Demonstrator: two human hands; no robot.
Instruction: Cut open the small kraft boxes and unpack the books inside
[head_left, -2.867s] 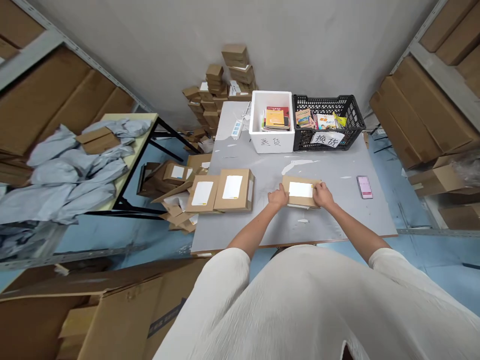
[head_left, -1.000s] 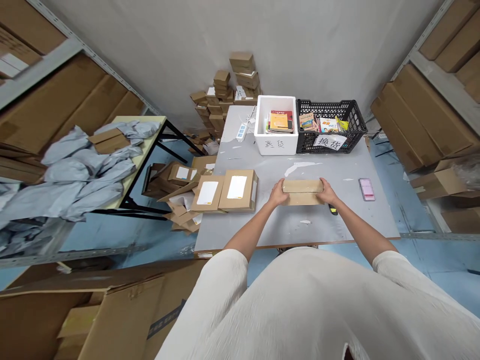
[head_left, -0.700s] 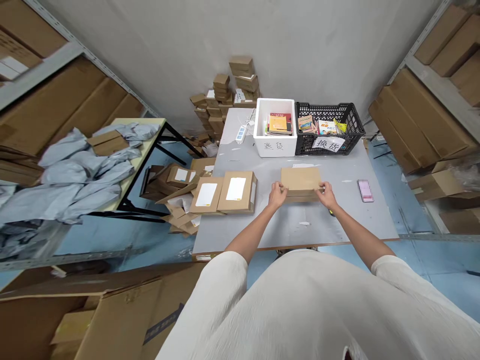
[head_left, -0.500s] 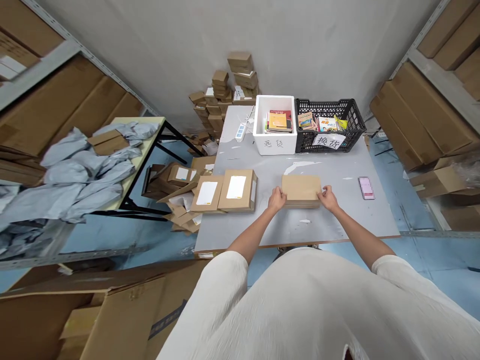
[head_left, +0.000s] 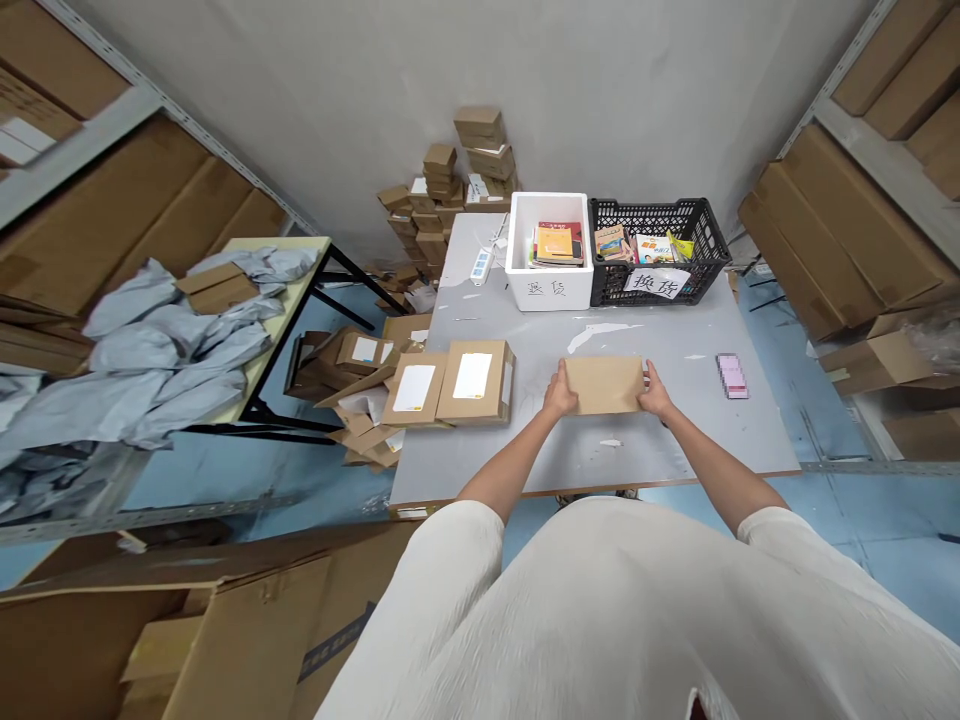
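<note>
A small brown cardboard box (head_left: 605, 386) is between my two hands over the grey table (head_left: 540, 460). My left hand (head_left: 560, 391) grips its left end, and my right hand (head_left: 655, 390) holds the right end. The thumbs lie along the upper edges while the other fingers are partly hidden against the sides. To the left, two larger cardboard boxes with white labels, one (head_left: 474, 383) overlapping the other (head_left: 413, 388), rest at the table's left edge. A phone (head_left: 732, 376) lies to the right of my right hand.
At the table's back stand a white foam bin (head_left: 551, 290) and a black plastic crate (head_left: 660, 285), both with books inside. A power strip (head_left: 481, 265) lies beside the bin. Grey parcels (head_left: 150, 350) cover a side table. A large open carton (head_left: 277, 620) stands lower left.
The box has tilted, so its front side no longer shows below the top face. Both my hands have shifted their grip further along its ends.
</note>
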